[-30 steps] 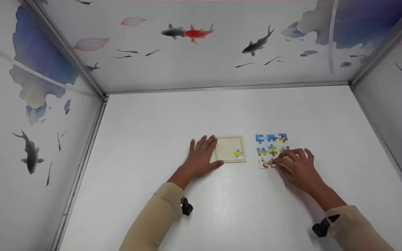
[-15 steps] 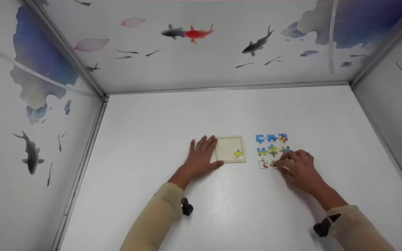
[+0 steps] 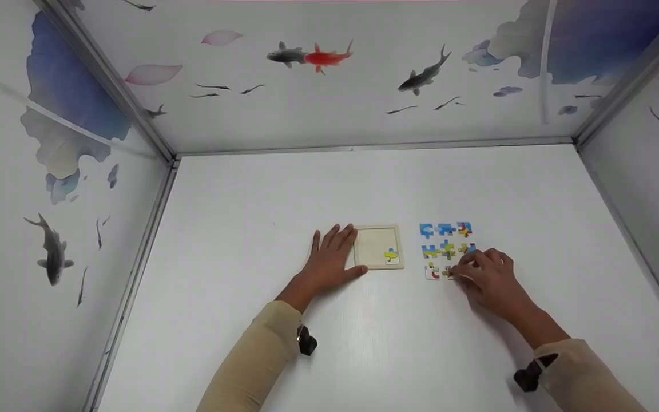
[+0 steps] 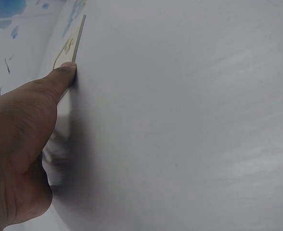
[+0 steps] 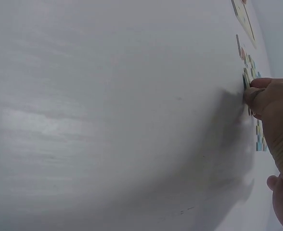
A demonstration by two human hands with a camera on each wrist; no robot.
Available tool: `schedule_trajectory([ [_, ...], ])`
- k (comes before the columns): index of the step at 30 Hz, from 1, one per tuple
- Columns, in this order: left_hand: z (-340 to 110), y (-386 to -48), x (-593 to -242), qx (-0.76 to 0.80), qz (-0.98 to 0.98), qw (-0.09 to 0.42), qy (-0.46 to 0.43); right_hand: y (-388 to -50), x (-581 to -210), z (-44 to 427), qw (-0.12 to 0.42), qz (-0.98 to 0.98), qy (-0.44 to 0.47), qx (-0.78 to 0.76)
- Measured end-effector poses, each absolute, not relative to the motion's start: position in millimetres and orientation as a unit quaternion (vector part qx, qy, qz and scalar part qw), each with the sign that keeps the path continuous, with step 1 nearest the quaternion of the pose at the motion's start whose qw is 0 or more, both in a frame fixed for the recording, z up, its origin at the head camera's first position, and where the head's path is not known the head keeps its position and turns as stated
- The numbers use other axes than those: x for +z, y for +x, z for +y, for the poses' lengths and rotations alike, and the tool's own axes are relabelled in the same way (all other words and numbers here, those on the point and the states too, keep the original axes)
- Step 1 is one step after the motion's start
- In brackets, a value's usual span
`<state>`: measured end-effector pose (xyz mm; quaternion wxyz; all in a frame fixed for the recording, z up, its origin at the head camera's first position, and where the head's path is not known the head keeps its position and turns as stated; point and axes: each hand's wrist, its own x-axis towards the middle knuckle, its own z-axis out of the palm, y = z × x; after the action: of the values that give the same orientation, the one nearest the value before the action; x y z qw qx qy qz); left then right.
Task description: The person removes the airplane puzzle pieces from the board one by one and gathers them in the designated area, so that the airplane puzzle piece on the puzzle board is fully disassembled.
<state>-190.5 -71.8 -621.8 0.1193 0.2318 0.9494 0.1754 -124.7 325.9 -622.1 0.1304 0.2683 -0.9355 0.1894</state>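
Note:
A square wooden puzzle tray [image 3: 374, 243] lies on the table with one yellow, blue and white piece [image 3: 391, 256] in its lower right corner. My left hand [image 3: 329, 263] rests at the tray's left side, fingers spread and straight, thumb at the near left corner. In the left wrist view the thumb [image 4: 62, 77] touches the tray's edge. To the right of the tray, puzzle pieces [image 3: 447, 249] lie in rows. My right hand [image 3: 491, 280] pinches a puzzle piece [image 3: 448, 272] in the nearest row between thumb and fingers, which partly cover it.
A single puzzle piece [image 3: 432, 271] with a red mark lies just left of the pinched one. White panels with painted fish [image 3: 419, 79] stand around the white table [image 3: 238, 206] at the back and both sides. A metal strip [image 3: 261, 153] edges the table's back.
My right hand has shifted slightly right and toward me, uncovering more of the middle and nearest rows. My left hand and the tray stay in place. The head view has tipped a little.

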Motion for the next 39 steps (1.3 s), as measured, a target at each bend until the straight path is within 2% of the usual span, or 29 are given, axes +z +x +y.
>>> schedule_trajectory([
  [4, -71.6, -189.8, -619.1, 0.177, 0.949, 0.118, 0.231, -125.6, -619.6, 324.4, 0.118, -0.941, 0.259, 0.182],
  [12, -71.6, -188.3, -620.1, 0.173, 0.95, 0.114, 0.235, -129.9, -613.8, 319.6, 0.056, -0.954, 0.226, 0.191],
  [19, -71.4, -188.3, -620.6, 0.178, 0.949, 0.116, 0.235, -137.4, -607.0, 308.9, 0.044, -0.952, 0.229, 0.2],
  [28, -71.3, -192.1, -620.3, 0.169, 0.95, 0.116, 0.236, -160.9, -590.1, 264.9, 0.026, -0.948, 0.261, 0.179],
  [39, -70.9, -190.7, -619.9, 0.157, 0.952, 0.112, 0.238, -184.6, -594.3, 211.8, 0.013, -0.939, 0.306, 0.156],
])
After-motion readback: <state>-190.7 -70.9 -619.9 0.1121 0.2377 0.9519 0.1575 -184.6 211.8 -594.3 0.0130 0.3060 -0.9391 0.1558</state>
